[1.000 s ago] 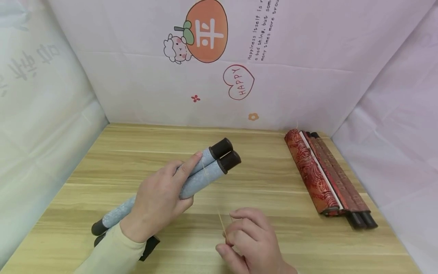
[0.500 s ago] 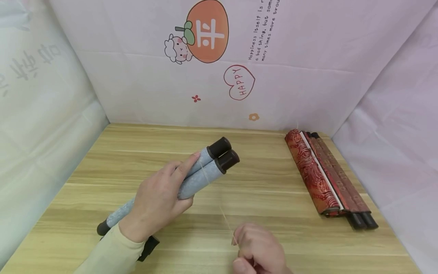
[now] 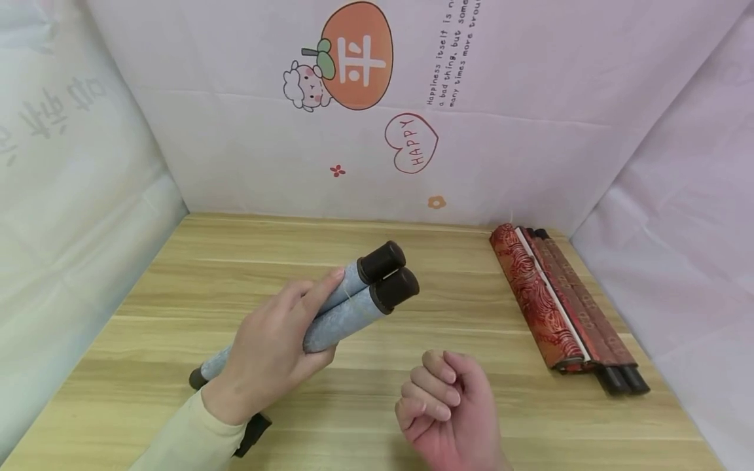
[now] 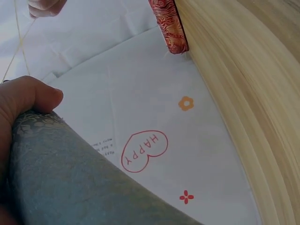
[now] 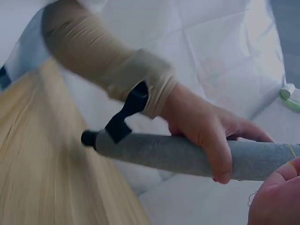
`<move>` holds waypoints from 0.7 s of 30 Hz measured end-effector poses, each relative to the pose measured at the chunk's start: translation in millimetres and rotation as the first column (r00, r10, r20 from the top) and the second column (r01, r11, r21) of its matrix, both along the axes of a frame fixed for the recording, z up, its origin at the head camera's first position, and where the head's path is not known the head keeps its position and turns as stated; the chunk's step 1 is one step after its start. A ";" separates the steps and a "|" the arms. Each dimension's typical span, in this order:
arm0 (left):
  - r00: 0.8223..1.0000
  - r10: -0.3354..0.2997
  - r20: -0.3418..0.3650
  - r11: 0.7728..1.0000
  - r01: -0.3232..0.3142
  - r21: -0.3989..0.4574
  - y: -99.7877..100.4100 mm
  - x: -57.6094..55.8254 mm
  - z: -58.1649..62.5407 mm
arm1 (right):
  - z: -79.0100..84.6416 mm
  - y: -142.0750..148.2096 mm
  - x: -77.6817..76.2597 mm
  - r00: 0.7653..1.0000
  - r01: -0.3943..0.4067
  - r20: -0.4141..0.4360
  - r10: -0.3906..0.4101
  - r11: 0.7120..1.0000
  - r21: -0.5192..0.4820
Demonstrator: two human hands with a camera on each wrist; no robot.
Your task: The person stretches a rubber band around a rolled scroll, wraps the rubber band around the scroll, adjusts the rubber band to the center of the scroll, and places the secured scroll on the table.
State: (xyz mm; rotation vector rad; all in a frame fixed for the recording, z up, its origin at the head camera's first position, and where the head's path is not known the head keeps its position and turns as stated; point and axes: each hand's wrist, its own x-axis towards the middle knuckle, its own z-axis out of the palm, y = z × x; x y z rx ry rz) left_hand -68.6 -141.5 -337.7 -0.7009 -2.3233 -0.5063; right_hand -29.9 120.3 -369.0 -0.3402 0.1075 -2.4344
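My left hand [image 3: 277, 347] grips a pale blue scroll [image 3: 347, 320] with two rolled sides and black end knobs, tilted up to the right. A thin yellow rubber band [image 4: 21, 43] crosses itself between the hands in the left wrist view. One of its strands leads up to my right hand [image 3: 450, 405], whose fingers are curled and pinch it. In the head view that hand is right of and nearer than the scroll, palm side up, and the stretched band barely shows. The right wrist view has the scroll's near length [image 5: 159, 152] under the left fingers.
On the right of the wooden table [image 3: 448, 314] lies a red patterned scroll [image 3: 536, 301] beside a brown one [image 3: 583, 294] with black knobs. White printed cloth [image 3: 265, 163] walls the back and both sides. A black strap [image 5: 129, 110] hangs from the left wrist.
The right hand has pulled back from the scroll and turned its palm up, with the band stretching along. The scroll has tilted slightly, its lower end shifting right, still in the left hand.
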 end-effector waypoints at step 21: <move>0.982 -0.152 -0.114 0.988 0.147 -0.044 -0.5 3.1 -4.0 | 9.8 -3.4 -8.4 0.986 -0.111 0.100 0.132 0.976 -0.189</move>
